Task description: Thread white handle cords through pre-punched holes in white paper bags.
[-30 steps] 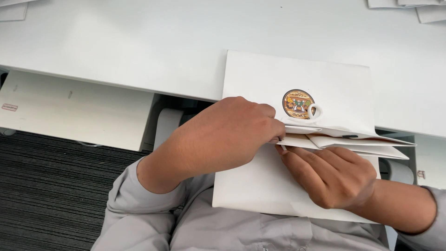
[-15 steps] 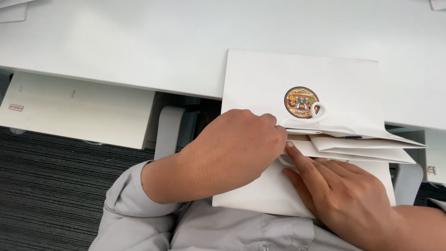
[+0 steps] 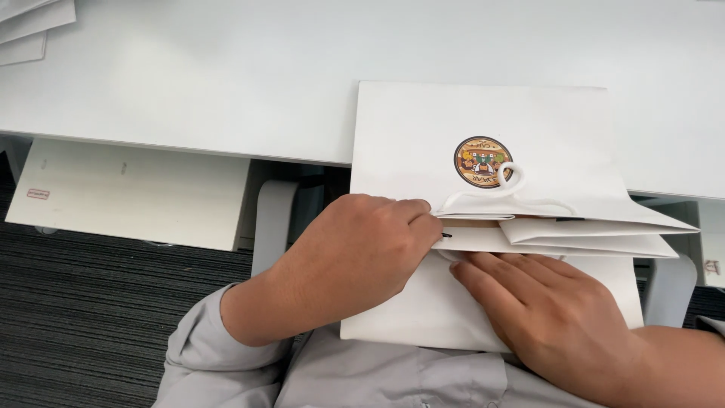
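Observation:
A flat white paper bag [image 3: 423,128] with a round brown sticker [image 3: 483,161] and a white cord handle [image 3: 507,190] lies half on the white table [image 3: 226,68], half over my lap. My left hand [image 3: 355,257] is curled at the bag's folded top edge, fingertips pinching the paper near the handle's left end. My right hand [image 3: 544,310] lies flat on the lower part of the bag, fingers pointing left toward the fold. Layered paper flaps [image 3: 604,238] stick out to the right.
A white drawer unit [image 3: 128,189] hangs under the table at left. White sheets [image 3: 30,26] lie at the table's far left corner. Chair armrests [image 3: 272,219] flank me, over dark carpet [image 3: 91,317]. I wear a grey shirt [image 3: 340,378].
The view has shifted a little and the bag sits lower and more to the right. My right hand has slid down and right along the bag; my left hand stays at the fold.

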